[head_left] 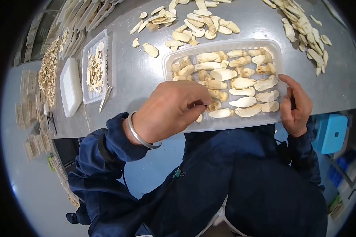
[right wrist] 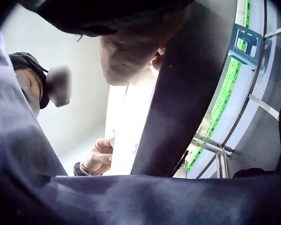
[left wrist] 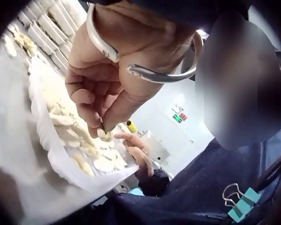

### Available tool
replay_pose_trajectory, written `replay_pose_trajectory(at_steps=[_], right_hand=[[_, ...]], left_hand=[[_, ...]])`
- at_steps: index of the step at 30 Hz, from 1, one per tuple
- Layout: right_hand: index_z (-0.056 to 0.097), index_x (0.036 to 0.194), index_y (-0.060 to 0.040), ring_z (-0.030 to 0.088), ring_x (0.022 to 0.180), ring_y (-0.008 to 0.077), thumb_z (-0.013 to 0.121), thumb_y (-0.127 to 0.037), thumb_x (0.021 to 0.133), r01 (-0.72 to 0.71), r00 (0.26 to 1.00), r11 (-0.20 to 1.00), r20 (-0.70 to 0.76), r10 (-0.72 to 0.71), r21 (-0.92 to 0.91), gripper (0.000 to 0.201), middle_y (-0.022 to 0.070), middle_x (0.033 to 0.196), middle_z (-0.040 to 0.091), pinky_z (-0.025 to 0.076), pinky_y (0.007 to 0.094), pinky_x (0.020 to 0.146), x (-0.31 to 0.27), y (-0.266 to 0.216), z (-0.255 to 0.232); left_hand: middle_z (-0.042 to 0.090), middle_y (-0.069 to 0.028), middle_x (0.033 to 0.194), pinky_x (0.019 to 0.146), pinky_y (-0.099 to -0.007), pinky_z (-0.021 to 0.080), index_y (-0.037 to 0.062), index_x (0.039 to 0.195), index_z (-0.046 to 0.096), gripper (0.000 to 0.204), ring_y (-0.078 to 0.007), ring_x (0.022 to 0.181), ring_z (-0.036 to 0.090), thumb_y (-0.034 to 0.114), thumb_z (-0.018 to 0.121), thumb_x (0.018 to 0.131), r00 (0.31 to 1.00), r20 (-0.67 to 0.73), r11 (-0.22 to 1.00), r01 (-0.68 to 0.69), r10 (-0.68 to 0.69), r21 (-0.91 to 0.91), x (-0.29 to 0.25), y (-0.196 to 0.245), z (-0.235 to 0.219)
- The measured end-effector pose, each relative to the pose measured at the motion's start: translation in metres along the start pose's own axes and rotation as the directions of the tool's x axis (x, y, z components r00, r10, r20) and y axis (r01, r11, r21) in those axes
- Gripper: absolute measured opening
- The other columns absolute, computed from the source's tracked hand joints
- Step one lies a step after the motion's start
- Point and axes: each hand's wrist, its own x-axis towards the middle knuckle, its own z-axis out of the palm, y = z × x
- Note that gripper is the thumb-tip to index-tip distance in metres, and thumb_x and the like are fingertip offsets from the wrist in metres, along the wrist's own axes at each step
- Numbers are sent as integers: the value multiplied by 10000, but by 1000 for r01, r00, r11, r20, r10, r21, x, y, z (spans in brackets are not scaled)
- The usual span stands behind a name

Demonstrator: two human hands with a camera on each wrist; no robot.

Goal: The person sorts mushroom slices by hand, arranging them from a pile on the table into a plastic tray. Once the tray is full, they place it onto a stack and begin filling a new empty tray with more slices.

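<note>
A translucent plastic tray (head_left: 171, 59) holding rows of pale mushroom slices (head_left: 243, 83) lies at the table's near edge. Over its left part is my left hand (head_left: 168, 106), wearing a silver bangle; in the left wrist view that hand (left wrist: 114, 79) pinches a small mushroom piece (left wrist: 104, 136) between thumb and fingertips. At the tray's right rim, my right hand (head_left: 296, 106) grips the edge with thumb and fingers. The right wrist view shows the right hand (right wrist: 131, 56) only in part, against a bright blurred area.
Loose slices lie behind the tray (head_left: 201, 23) and in a heap at the upper right (head_left: 304, 31). To the left are a smaller tray with pieces (head_left: 85, 67), an upturned white tray (head_left: 70, 87), tweezers (head_left: 106, 98) and stacked trays (head_left: 77, 19). A blue container (head_left: 330, 133) stands below the table.
</note>
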Motion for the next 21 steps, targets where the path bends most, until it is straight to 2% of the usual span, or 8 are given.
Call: replay_pose_trajectory(at_steps=[2,3,6,12,18,21], right_hand=[[640,1010,60,417,512,152,504,40,686,-2,1000,1000,2,2,4,352,97,738,597,361,302,497,0,-1,0],[639,1012,60,417,512,153,505,39,687,-12,1000,1000,11,12,1,352,95,733,593,361,302,498,0,-2,-1],[642,1046,52,417,513,153,506,36,689,-10,1000,1000,6,10,0,382,79,682,539,359,302,499,0,-1,0],[643,1097,26,412,512,150,500,29,690,-10,1000,1000,2,10,-20,431,50,612,437,351,299,498,0,-1,0],[645,1109,21,409,509,148,499,27,688,-19,1000,1000,0,19,-16,445,45,602,424,344,293,492,-1,0,0],[645,1121,17,413,510,150,501,27,690,-34,999,999,0,34,-17,455,45,601,427,342,291,491,-2,-1,1]], left_hand=[[621,-65,778,621,-298,485,39,924,644,148,-187,689,631,1,693,789,994,-14,988,-107,109,109,-1,0,4],[594,-90,803,651,-342,496,50,926,624,186,-254,731,618,-23,680,764,992,22,984,-123,121,131,-1,3,3],[566,-93,826,666,-367,486,41,917,607,206,-278,774,587,-35,673,738,970,12,944,-237,241,231,-3,1,11],[544,-98,860,699,-377,474,27,905,598,233,-293,810,559,-16,688,695,934,68,859,-349,350,374,-2,-2,10],[580,-99,891,698,-383,473,18,903,626,169,-286,815,571,-16,670,743,930,136,901,-366,342,234,-5,-5,5],[614,-106,894,697,-366,479,17,882,651,126,-262,821,602,-20,661,762,959,-34,943,-268,280,197,-2,-16,-21]])
